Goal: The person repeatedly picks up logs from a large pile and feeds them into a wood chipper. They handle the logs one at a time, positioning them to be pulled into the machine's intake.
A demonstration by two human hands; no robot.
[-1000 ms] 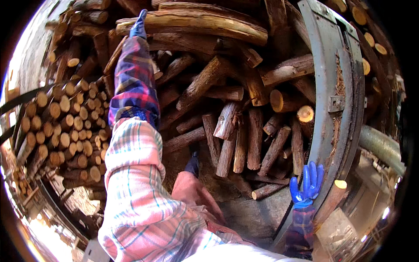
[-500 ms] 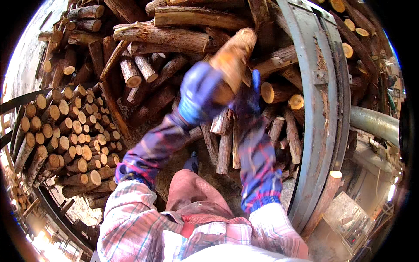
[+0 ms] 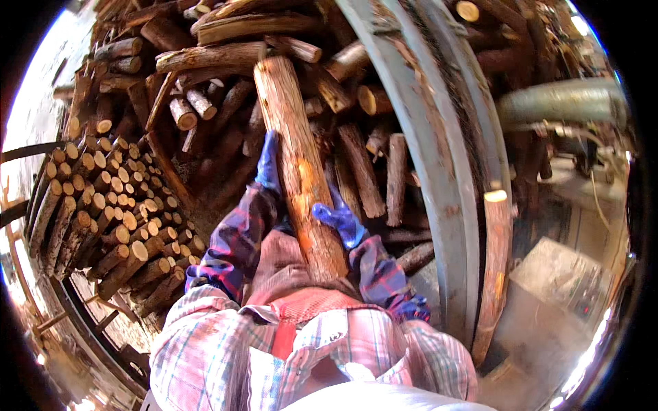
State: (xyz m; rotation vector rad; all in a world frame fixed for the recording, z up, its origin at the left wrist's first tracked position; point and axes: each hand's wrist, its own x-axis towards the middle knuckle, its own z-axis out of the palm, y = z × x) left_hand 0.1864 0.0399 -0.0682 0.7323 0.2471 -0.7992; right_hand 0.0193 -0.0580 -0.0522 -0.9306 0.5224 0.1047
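A thick, bark-covered log with an orange-brown patch on its side lies lengthwise in front of me. Its lower end is close to my waist and its upper end points away, over the loose wood pile. My left hand, in a blue glove, holds the log's left side, with some fingers hidden beneath. Lower down on the right, my right hand, also gloved in blue, grips it with the thumb across the bark.
Small logs are stacked neatly at left, cut ends showing. Loose split logs are heaped ahead. A grey metal beam curves along my right, with a log leaning beside it. Farther right are a thick pipe and a pale box.
The log has come down and toward my body, and turned from slanting up-right to leaning slightly left. Both hands have drawn in with it. My view has swung to the right.
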